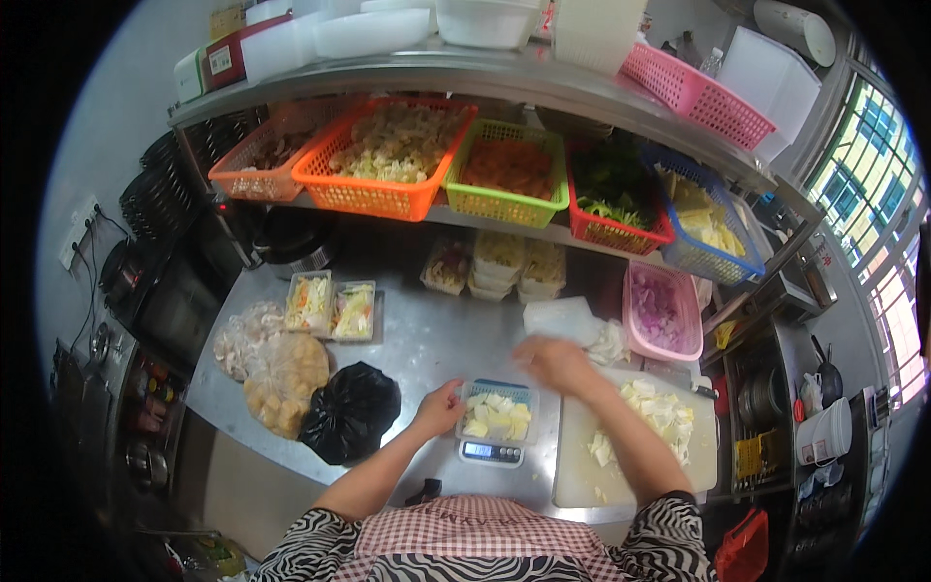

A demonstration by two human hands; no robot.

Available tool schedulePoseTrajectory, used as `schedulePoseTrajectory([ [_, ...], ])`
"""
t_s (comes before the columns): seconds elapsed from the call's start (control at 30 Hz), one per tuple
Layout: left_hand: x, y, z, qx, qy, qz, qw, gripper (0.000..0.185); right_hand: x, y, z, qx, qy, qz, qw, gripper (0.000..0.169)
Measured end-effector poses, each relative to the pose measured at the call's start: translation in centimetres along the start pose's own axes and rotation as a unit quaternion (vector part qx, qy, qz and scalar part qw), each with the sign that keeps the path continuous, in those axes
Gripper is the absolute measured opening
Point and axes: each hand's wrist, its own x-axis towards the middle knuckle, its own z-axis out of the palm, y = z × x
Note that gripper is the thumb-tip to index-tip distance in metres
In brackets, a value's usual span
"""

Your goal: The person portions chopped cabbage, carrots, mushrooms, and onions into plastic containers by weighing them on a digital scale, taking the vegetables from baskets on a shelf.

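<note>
A clear plastic container (497, 417) with cut pale cabbage pieces (498, 416) rests on a digital kitchen scale (491, 452) with a lit display. My left hand (440, 409) grips the container at its left rim. My right hand (556, 364) is blurred by motion. It is over the table, up and right of the container, near a stack of white plastic lids or trays (556, 320). Whether its fingers hold anything cannot be made out. To the right, a pile of chopped cabbage (658, 411) lies on a white cutting board (582, 473), partly behind my right forearm.
A pink basket of chopped purple onion (663, 309) and a knife handle (703, 387) lie beyond the board. Leftward sit a black plastic bag (351, 412), a clear bag (286, 382) and filled containers (354, 311). Vegetable baskets (385, 195) line the low shelf overhead.
</note>
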Motion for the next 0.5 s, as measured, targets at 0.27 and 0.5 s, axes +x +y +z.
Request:
schedulePoseTrajectory([
  [0.27,-3.4,1.4,-3.6,-0.096,0.011,0.012,0.995,0.048,10.2,6.5,-22.4,-0.107,0.087,0.169,0.976,0.060],
  [0.5,-8.7,2.9,-6.6,-0.188,0.077,-0.011,0.979,0.034,12.5,13.8,-20.8,-0.099,0.130,0.168,0.972,0.033],
])
